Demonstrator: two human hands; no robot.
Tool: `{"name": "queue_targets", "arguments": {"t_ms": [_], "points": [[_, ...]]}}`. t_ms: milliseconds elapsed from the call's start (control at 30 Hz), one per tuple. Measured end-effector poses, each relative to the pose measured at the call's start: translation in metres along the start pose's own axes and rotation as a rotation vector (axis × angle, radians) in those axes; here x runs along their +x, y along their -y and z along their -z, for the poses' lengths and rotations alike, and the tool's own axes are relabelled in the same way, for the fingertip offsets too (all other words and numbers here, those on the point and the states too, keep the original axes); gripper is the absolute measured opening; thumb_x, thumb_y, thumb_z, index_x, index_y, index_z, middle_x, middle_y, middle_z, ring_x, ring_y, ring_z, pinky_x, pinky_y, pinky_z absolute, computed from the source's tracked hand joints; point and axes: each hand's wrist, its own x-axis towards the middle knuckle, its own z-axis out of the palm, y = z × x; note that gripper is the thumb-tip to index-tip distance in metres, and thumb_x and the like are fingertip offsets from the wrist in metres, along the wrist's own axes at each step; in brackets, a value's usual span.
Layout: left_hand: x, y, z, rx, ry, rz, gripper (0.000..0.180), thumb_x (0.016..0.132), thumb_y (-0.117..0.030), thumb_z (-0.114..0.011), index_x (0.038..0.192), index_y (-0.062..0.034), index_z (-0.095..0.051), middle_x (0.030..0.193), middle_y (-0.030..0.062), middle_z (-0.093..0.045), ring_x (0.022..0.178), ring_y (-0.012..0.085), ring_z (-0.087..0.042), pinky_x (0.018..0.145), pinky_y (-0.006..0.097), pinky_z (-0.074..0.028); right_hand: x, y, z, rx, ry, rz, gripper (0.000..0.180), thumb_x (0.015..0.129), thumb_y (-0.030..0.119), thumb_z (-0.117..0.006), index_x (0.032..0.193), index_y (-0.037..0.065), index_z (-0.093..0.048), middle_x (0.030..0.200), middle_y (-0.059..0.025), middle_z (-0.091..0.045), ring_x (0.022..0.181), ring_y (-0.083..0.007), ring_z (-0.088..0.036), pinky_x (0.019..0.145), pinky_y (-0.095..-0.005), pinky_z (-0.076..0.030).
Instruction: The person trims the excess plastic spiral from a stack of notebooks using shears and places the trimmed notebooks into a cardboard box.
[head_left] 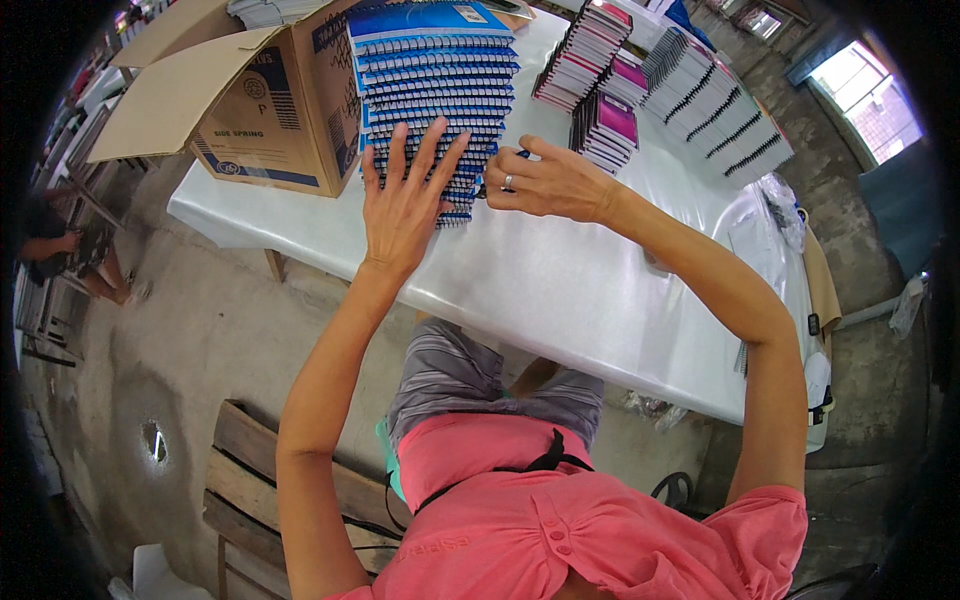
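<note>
A tall stack of blue spiral-bound notebooks [435, 70] stands on the white-covered table, its coil edges facing me. My left hand [405, 195] lies against the lower coils with its fingers spread, nothing gripped in it. At the stack's right side, my right hand [545, 180], with a ring on one finger, is closed. A small dark bit shows by its thumb and fingertips; what it holds is mostly hidden. The lowest notebooks are partly covered by my left hand.
An open cardboard box [265, 115] stands left of the stack. Farther right are pink-covered notebooks [607, 125] and a long row of spiral-bound books [715, 105]. The white tabletop [560, 290] ends just before my lap. A wooden chair [245, 480] is at lower left. Another person [75, 245] sits far left.
</note>
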Motion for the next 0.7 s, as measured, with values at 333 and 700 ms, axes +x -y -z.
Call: {"name": "queue_targets", "arguments": {"t_ms": [333, 700], "points": [[0.001, -0.002, 0.000, 0.000, 0.018, 0.002, 0.098, 0.056, -0.035, -0.082, 0.143, -0.0308, -0.037, 0.150, -0.0023, -0.031, 0.138, 0.0300, -0.025, 0.111, 0.051, -0.018, 0.000, 0.002, 0.001, 0.094, 0.002, 0.024, 0.024, 0.078, 0.017, -0.063, 0.096, 0.021, -0.048, 0.108, 0.0044, -0.052, 0.111, -0.0117, -0.046, 0.092, -0.0299, -0.038], [-0.001, -0.001, 0.002, 0.020, 0.020, 0.014, 0.095, 0.058, -0.036, -0.081, 0.143, -0.0317, -0.037, 0.150, -0.0011, -0.032, 0.138, 0.0300, -0.025, 0.110, 0.053, -0.018, 0.017, 0.050, 0.030, 0.195, 0.368, -0.524, 0.029, 0.079, 0.031, -0.065, 0.091, 0.005, -0.063, 0.079, -0.0073, -0.060, 0.076, -0.0214, -0.056, 0.063, -0.0371, -0.042]]}}
